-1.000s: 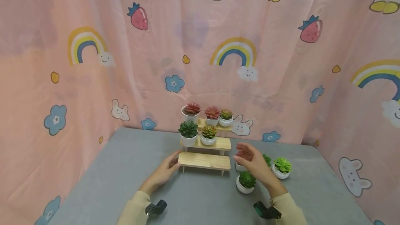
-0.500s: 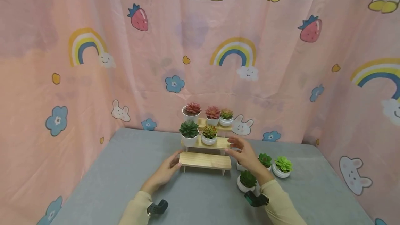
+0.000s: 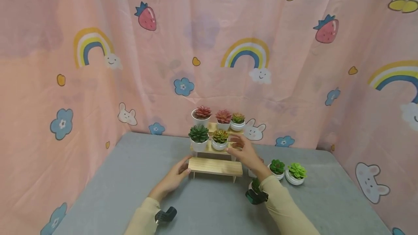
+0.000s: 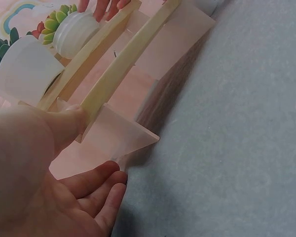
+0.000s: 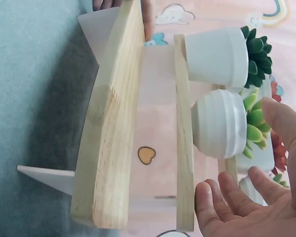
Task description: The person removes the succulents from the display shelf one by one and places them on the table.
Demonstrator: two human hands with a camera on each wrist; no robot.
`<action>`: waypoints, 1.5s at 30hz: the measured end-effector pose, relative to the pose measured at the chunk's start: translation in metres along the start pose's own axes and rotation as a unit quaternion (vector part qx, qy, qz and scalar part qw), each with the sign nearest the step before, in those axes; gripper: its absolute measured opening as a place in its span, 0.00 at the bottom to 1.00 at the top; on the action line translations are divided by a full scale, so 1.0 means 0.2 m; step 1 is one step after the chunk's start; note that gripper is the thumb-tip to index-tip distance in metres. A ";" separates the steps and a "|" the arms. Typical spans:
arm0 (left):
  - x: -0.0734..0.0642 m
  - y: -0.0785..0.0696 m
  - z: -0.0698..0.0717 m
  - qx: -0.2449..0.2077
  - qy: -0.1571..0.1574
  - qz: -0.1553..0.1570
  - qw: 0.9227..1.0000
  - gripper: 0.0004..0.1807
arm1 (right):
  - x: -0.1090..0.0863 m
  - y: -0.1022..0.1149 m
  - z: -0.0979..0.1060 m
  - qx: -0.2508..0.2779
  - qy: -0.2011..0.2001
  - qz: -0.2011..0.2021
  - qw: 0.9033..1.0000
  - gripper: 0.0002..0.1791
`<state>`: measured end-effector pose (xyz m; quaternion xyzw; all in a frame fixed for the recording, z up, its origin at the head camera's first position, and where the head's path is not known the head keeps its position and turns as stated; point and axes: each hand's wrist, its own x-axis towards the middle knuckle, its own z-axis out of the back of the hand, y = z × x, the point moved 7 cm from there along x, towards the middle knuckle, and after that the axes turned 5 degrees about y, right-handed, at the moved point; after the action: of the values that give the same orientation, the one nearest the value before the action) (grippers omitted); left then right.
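Observation:
A tiered wooden stand [image 3: 215,166] holds potted succulents on its upper steps. At the left end of its lowest step, my left hand [image 3: 172,177] holds the board between thumb and index finger; the other fingers stretch out below in the left wrist view. My right hand [image 3: 244,152] is at the right end of the middle step, beside a yellow-green succulent [image 5: 222,123] in a ribbed white pot. Its fingers are spread and loosely bent, with the thumb close to the leaves; contact with the plant cannot be made out. A dark green succulent [image 3: 199,137] stands left of that plant.
The top step bears a red succulent [image 3: 201,114], a pink-red one [image 3: 223,118] and a small green one [image 3: 237,120]. Right of the stand sit a green succulent [image 3: 277,168] and a bright green one [image 3: 295,172]. Other pots are partly hidden under my right arm.
My right hand has moved left and away from me, from above the loose pots to the middle step's right end. My left hand has stayed at the lowest step.

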<state>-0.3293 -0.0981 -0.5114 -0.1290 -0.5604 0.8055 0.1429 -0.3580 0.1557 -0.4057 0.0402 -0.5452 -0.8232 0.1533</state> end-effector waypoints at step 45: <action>0.00 0.02 0.00 0.001 0.005 -0.005 1.000 0.31 | 0.09 0.01 -0.08 -0.076 -0.067 -0.021 0.995 0.29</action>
<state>-0.3300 -0.0997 -0.5141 -0.1304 -0.5596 0.8046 0.1498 -0.3709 0.1364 -0.4091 -0.0157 -0.4893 -0.8660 0.1015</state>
